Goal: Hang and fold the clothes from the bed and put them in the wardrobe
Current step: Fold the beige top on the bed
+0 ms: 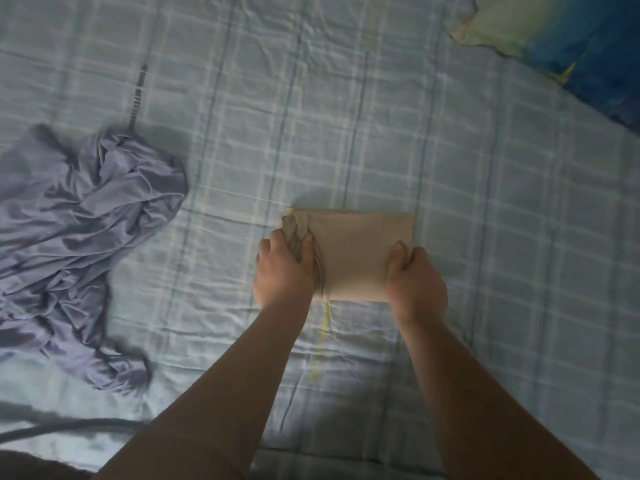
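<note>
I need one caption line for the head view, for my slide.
Both hands, left and right, grip a folded beige garment on the checked bedsheet.

Beige garment (360,254), blue-checked sheet (346,116)

My bed (346,133) fills the view below me, covered in a creased pale blue checked sheet (502,237). A blue and yellow pillow (554,39) lies at the far right corner. Lighting is dim.
</note>
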The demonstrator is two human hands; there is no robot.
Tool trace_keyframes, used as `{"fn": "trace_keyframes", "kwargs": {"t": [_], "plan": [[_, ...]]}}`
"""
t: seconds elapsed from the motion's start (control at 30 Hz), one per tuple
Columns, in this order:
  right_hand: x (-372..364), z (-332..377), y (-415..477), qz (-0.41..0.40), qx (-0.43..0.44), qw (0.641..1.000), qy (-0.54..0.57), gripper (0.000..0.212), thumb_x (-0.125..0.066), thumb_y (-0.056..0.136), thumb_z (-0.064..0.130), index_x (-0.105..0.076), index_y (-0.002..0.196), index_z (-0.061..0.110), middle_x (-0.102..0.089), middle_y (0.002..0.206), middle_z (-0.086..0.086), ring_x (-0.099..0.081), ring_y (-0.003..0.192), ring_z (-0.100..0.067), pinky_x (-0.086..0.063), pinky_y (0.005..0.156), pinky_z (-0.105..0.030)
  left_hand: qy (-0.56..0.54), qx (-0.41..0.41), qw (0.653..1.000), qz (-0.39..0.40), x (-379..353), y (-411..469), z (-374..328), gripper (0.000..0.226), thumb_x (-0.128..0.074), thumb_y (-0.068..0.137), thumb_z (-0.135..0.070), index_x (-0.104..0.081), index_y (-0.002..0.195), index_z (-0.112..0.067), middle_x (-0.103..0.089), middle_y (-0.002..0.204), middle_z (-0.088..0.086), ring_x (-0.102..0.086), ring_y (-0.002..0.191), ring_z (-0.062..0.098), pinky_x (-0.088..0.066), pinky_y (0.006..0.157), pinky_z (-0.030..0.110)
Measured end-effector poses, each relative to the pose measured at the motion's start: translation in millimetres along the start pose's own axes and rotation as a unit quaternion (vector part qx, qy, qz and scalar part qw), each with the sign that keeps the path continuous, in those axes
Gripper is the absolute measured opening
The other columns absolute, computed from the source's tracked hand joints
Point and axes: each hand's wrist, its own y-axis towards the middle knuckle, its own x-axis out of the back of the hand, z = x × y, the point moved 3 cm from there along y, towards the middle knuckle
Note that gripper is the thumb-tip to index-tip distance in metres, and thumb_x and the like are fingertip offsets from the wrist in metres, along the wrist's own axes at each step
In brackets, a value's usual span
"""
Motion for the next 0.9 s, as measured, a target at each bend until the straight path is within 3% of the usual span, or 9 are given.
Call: {"fn": "trace_keyframes", "kwargs": {"t": [0.07,0.17,0.27,0.43,0.6,0.7,0.77,0.83,0.9], "plan": [[0.2,3.0,-1.1,-0.006,-0.004,1.000,0.004,0.044,-0.028,0.098,0.060,-0.041,0.087,0.020,-0.065,0.088,-0.013,-0.064,0.084,-0.039,-0.039,0.065,-0.039,0.019,-0.003,1.000,-0.023,4.8,-7.0,-2.4,0.063,-0.033,0.091,-0.068,-0.045,0.130,-0.020,-0.052,0.128,0.004,-0.050,0.116,0.028,-0.040,0.086,0.045],[3.3,5.5,-2.3,-0.044,0.001,0.997,0.068,0.038,-0.044,0.096,0.052,-0.047,0.097,0.014,-0.060,0.101,-0.015,-0.059,0.097,-0.039,-0.048,0.074,-0.046,0.005,-0.007,1.000,0.020,6.9,-13.1,-4.4,0.088,-0.031,0.079,-0.080,-0.037,0.139,-0.016,-0.048,0.139,0.008,-0.043,0.127,0.031,-0.038,0.101,0.047],[5.7,7.1,0.1,-0.035,0.001,0.995,0.092,0.043,-0.048,0.098,0.043,-0.053,0.110,0.002,-0.059,0.111,-0.024,-0.057,0.104,-0.043,-0.048,0.086,-0.047,-0.007,0.006,0.998,0.056,6.0,-6.4,-1.8,0.089,-0.043,0.079,-0.080,-0.036,0.138,-0.013,-0.048,0.134,0.010,-0.046,0.123,0.032,-0.041,0.091,0.044],[5.9,5.4,8.4,0.046,-0.019,0.991,0.127,0.035,-0.040,0.101,0.044,-0.049,0.100,0.010,-0.065,0.106,-0.023,-0.062,0.098,-0.041,-0.044,0.077,-0.039,-0.025,0.064,0.993,0.101,-1.1,22.2,-1.3,0.084,-0.054,0.077,-0.079,-0.047,0.124,-0.009,-0.059,0.121,0.014,-0.059,0.112,0.037,-0.036,0.076,0.037],[10.3,0.4,4.3,0.105,-0.035,0.974,0.197,0.053,-0.043,0.098,0.056,-0.061,0.105,0.006,-0.064,0.096,-0.011,-0.060,0.083,-0.030,-0.040,0.067,-0.031,-0.090,0.063,0.980,0.165,-3.0,31.8,6.4,0.079,-0.055,0.083,-0.073,-0.057,0.121,-0.003,-0.064,0.116,0.016,-0.062,0.094,0.032,-0.039,0.069,0.031],[24.8,-10.6,-17.0,0.137,-0.027,0.940,0.310,0.046,-0.050,0.096,0.056,-0.068,0.097,0.014,-0.072,0.091,-0.006,-0.069,0.076,-0.019,-0.047,0.056,-0.024,-0.233,0.110,0.941,0.221,12.0,7.9,15.8,0.099,-0.062,0.064,-0.079,-0.059,0.126,-0.003,-0.067,0.109,0.010,-0.065,0.098,0.028,-0.052,0.087,0.037],[44.6,-18.9,-38.6,0.167,-0.004,0.910,0.381,0.043,-0.052,0.096,0.053,-0.070,0.103,0.015,-0.075,0.097,-0.004,-0.073,0.079,-0.014,-0.055,0.061,-0.024,-0.338,0.124,0.896,0.260,31.0,-19.2,19.3,0.094,-0.069,0.058,-0.075,-0.063,0.122,-0.006,-0.072,0.110,0.009,-0.071,0.096,0.025,-0.056,0.090,0.040],[73.7,-23.2,-61.0,0.204,0.024,0.871,0.446,0.045,-0.054,0.095,0.054,-0.067,0.116,0.017,-0.074,0.107,-0.006,-0.072,0.096,-0.025,-0.059,0.080,-0.042,-0.413,0.114,0.855,0.293,55.7,-50.0,16.4,0.079,-0.074,0.066,-0.067,-0.066,0.119,-0.008,-0.076,0.109,0.007,-0.074,0.096,0.022,-0.058,0.084,0.037],[111.9,-22.2,-82.7,0.227,0.062,0.840,0.489,0.042,-0.055,0.093,0.054,-0.065,0.121,0.024,-0.072,0.113,-0.006,-0.069,0.105,-0.031,-0.057,0.087,-0.051,-0.443,0.079,0.835,0.316,87.8,-82.8,8.7,0.071,-0.072,0.074,-0.065,-0.066,0.122,-0.012,-0.075,0.111,0.006,-0.073,0.102,0.022,-0.058,0.081,0.036]]}}
